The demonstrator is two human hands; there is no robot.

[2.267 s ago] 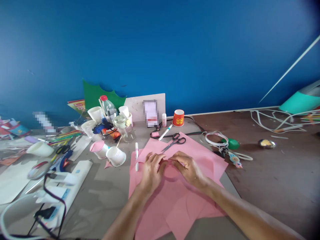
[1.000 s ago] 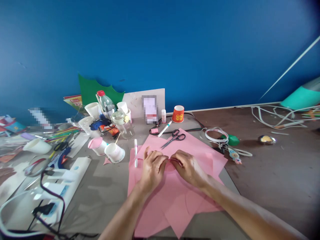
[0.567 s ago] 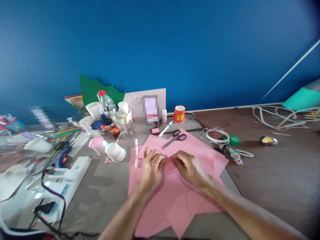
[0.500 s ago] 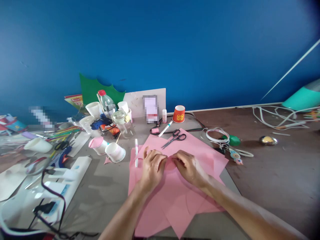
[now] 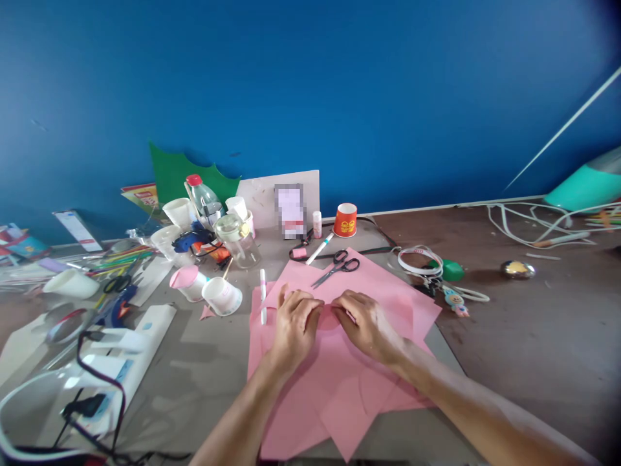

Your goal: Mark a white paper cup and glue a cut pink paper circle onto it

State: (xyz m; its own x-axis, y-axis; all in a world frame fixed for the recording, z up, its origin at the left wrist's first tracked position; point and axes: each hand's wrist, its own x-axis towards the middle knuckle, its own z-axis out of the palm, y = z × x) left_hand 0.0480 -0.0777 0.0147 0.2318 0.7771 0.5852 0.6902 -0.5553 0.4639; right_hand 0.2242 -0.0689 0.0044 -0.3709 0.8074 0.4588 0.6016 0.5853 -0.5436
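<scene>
My left hand (image 5: pixel 295 325) and my right hand (image 5: pixel 366 325) face each other, each closed in a pinch. Between their fingertips is a small piece of pink paper (image 5: pixel 330 317), hard to set apart from the same-coloured sheets below. Overlapping pink paper sheets (image 5: pixel 334 395) lie under both hands. Just beyond the fingers, scissors (image 5: pixel 337 266) with black handles rest on the sheets, blades slightly apart. A white marker (image 5: pixel 263 296) lies left of my left hand at the paper's edge; another marker with a teal band (image 5: pixel 320 248) is behind the scissors.
An orange-red paper cup (image 5: pixel 345 221) stands upside down by a small glue bottle (image 5: pixel 317 224). To the left are white cups (image 5: pixel 222 298), a glass jar (image 5: pixel 239 243) and a power strip (image 5: pixel 140 362). Coiled white cable (image 5: pixel 420 262) and a metallic egg-shaped object (image 5: pixel 518 269) lie right.
The fingers of my right hand have shifted slightly at the pinched paper. My left hand stays nearly in place. The whole view has moved a little.
</scene>
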